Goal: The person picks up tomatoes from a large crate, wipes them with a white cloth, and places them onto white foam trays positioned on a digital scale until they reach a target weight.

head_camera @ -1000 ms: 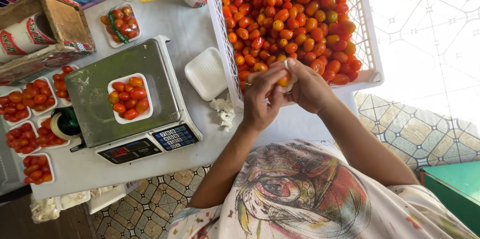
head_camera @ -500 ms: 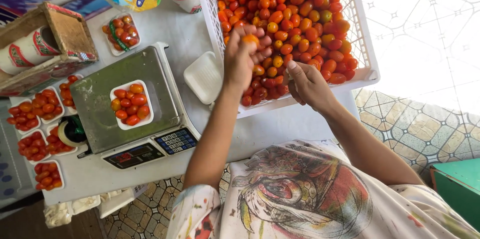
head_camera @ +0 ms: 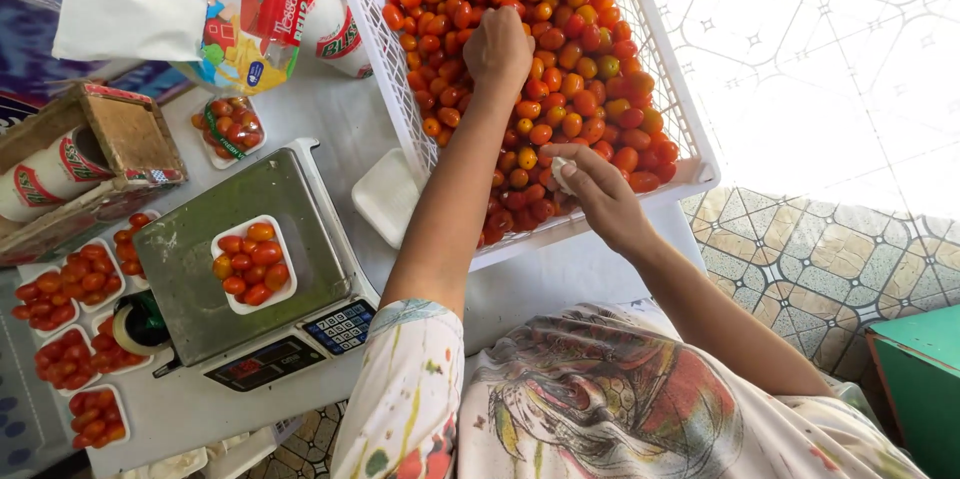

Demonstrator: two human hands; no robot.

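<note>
The left hand (head_camera: 498,47) reaches deep into the white plastic crate (head_camera: 690,134), its fingers curled down among the red and orange cherry tomatoes (head_camera: 560,89) — whether it has closed on one I cannot tell. The right hand (head_camera: 592,189) rests at the crate's near edge, fingertips pinching a small pale scrap against the tomatoes there. The crate sits on the grey desk (head_camera: 340,124). Just beside it lies an empty white tray (head_camera: 385,197), and further left a digital scale (head_camera: 250,279) carries a small tray of tomatoes (head_camera: 252,264). More filled trays (head_camera: 65,284) line the desk's left edge.
</note>
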